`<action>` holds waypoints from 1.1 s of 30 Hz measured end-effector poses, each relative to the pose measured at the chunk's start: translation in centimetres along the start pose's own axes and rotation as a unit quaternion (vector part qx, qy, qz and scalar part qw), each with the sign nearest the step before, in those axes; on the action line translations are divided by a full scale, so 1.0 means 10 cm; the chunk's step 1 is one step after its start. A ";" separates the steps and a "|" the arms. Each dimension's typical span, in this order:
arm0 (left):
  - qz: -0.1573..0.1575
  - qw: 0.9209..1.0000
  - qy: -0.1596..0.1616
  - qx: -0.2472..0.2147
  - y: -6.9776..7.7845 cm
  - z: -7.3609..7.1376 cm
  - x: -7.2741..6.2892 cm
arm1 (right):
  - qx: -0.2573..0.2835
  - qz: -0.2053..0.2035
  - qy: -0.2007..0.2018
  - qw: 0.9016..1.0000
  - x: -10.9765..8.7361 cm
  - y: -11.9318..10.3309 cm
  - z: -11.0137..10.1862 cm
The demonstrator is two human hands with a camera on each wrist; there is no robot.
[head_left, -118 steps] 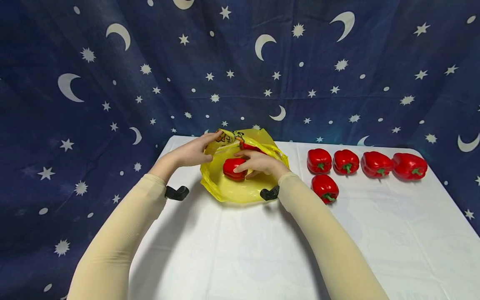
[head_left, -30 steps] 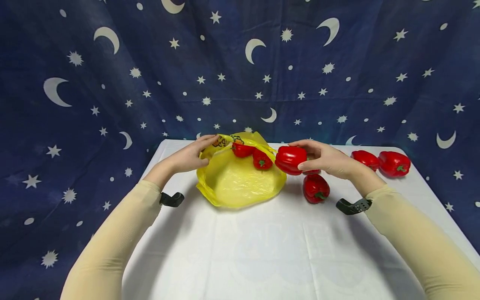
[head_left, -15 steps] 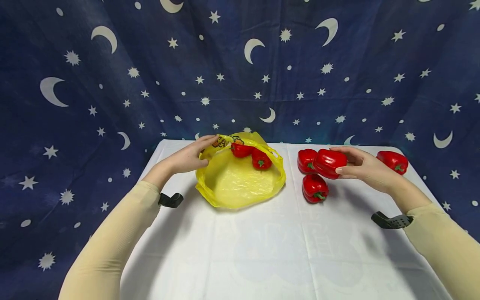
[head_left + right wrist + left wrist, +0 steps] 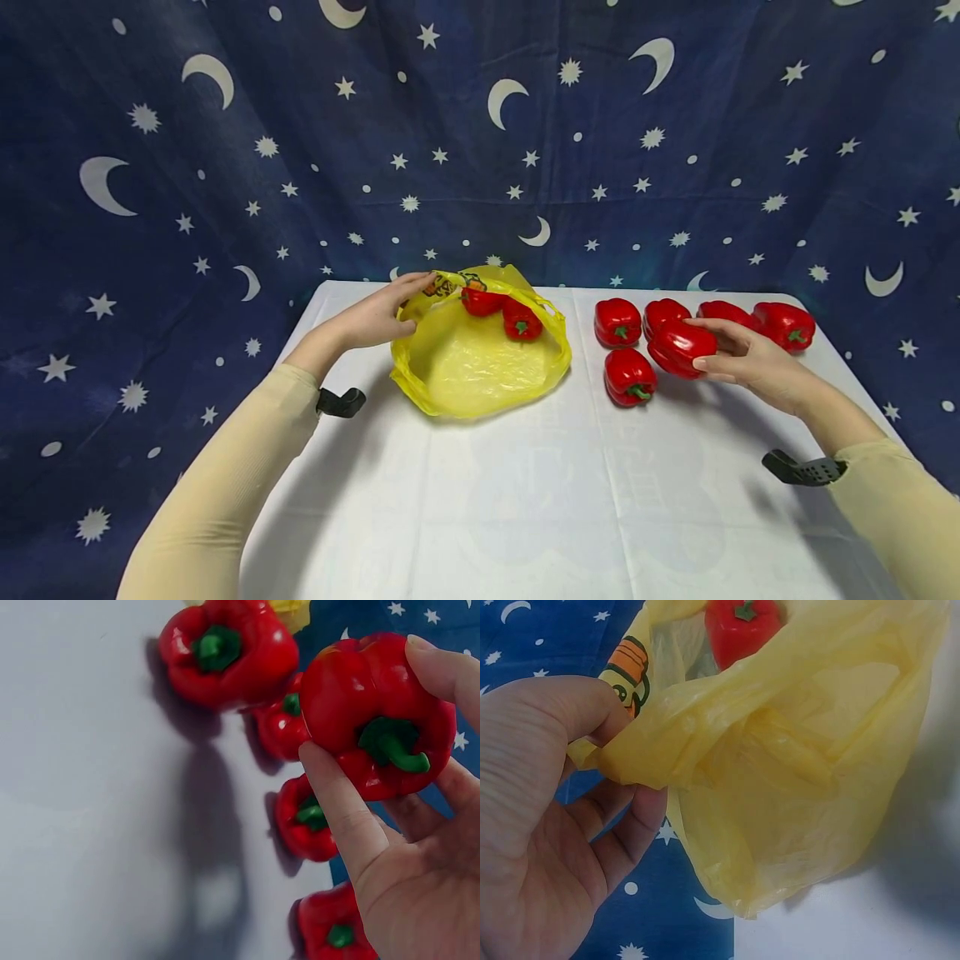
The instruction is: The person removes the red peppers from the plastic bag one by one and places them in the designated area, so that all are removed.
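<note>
At the left side of a yellow plastic bag (image 4: 480, 379), my left hand (image 4: 378, 315) pinches the rim between thumb and fingers, as the left wrist view shows. The bag lies on its base with its mouth spread. Inside, toward the back, are two red bell peppers (image 4: 521, 321). My right hand (image 4: 757, 362) grips another red bell pepper (image 4: 379, 712) by its sides, raised over the table at the right, its green stem visible in the right wrist view. Close behind it several red bell peppers (image 4: 618, 322) sit in a row; one more (image 4: 630, 377) lies just left of the held one.
A white cloth (image 4: 525, 500) covers the table. Behind it hangs a dark blue curtain (image 4: 450, 108) with moons and stars. Black bands (image 4: 341, 402) are worn on both wrists.
The right hand was inside the bag with a pepper, then came out past its right edge. It has carried the pepper rightward, toward the row. The left hand keeps to the bag's rim.
</note>
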State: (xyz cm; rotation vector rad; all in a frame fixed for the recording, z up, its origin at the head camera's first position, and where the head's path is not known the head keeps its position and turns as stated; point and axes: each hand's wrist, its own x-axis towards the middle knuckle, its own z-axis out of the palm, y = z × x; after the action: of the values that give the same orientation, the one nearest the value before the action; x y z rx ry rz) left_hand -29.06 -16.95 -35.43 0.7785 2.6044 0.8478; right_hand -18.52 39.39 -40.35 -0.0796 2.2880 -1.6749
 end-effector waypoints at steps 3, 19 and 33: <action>-0.001 1.000 0.001 0.002 0.00 0.00 0.00 | -0.009 0.004 0.003 1.000 -0.03 0.08 -0.01; 0.006 1.000 0.003 0.011 0.01 0.00 -0.02 | -0.036 0.037 0.038 0.998 -0.07 0.41 0.09; 0.008 1.000 0.004 0.014 0.01 0.00 -0.01 | -0.035 0.054 0.091 0.994 -0.08 0.51 0.13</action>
State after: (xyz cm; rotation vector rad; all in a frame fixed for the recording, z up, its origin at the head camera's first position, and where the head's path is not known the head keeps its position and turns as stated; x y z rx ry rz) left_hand -28.94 -16.95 -35.35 0.8076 2.6250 0.8221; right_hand -16.71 39.97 -45.31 0.1871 2.4358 -1.6057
